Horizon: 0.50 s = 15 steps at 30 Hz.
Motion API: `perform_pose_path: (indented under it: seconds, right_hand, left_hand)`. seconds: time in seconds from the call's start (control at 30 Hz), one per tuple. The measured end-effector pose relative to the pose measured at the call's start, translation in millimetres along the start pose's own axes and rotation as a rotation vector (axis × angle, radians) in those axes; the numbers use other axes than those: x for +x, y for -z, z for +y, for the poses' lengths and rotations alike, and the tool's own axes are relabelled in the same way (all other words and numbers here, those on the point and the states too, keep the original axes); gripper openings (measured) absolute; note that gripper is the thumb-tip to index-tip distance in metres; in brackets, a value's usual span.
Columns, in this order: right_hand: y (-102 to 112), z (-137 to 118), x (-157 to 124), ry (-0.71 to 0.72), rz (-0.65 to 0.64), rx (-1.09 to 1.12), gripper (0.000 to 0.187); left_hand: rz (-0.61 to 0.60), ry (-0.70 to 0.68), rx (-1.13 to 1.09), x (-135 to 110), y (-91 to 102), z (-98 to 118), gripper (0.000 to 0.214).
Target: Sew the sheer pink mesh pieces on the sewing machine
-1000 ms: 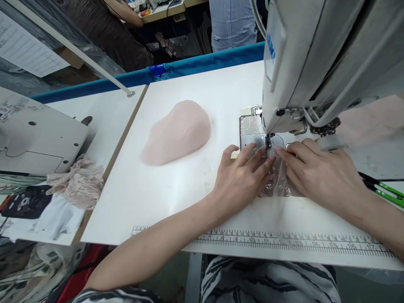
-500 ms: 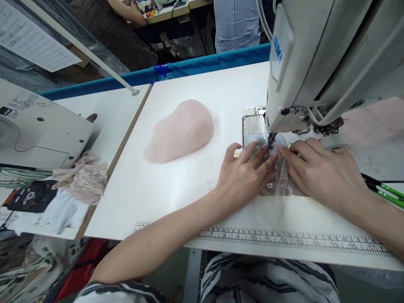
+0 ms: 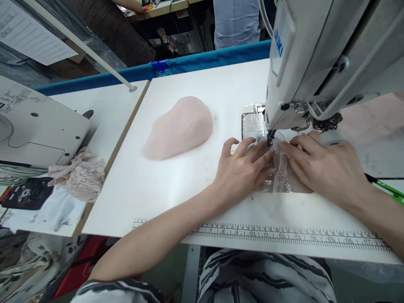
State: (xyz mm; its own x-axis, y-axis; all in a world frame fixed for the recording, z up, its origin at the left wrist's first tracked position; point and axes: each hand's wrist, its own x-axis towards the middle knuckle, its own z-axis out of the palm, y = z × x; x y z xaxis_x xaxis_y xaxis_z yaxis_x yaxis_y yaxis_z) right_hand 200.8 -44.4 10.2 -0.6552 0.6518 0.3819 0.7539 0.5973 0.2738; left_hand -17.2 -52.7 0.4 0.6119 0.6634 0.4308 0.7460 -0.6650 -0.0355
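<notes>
Under the presser foot of the sewing machine lies a thin, sheer strip of fabric, with its loose end hanging toward me. My left hand rests to the left of the foot, fingers spread and fingertips pressing near the fabric's edge. On the other side my right hand is closed, its thumb and forefinger pinching the sheer fabric close to the needle. The exact grip is partly hidden by the fingers. Shiny clear film covers the metal plate beneath.
A pale pink sheer fabric piece lies left on the white table. More pink fabric is behind my right hand, with green-handled snips beside my wrist. A printed ruler runs along the front edge. People work beyond the blue cloth edge.
Both hands stay at the presser foot with small finger shifts; the right fingers have moved slightly outward. A machine lever now shows in the slot of the machine head. The view has shifted slightly.
</notes>
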Motion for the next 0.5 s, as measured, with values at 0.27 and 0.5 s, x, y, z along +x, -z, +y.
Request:
perform_pose_path:
  seconds: [0.27,0.5]
  right_hand:
    - [25,-1,-16,0.007,-0.309,0.655,0.020]
    - [27,7,-21,-0.190,-0.307,0.724,0.021]
  left_hand:
    - [-0.311,-0.300,-0.205,-4,43.9,-11,0.038]
    - [-0.393,-0.129,-0.349,-1,48.8,-8,0.024]
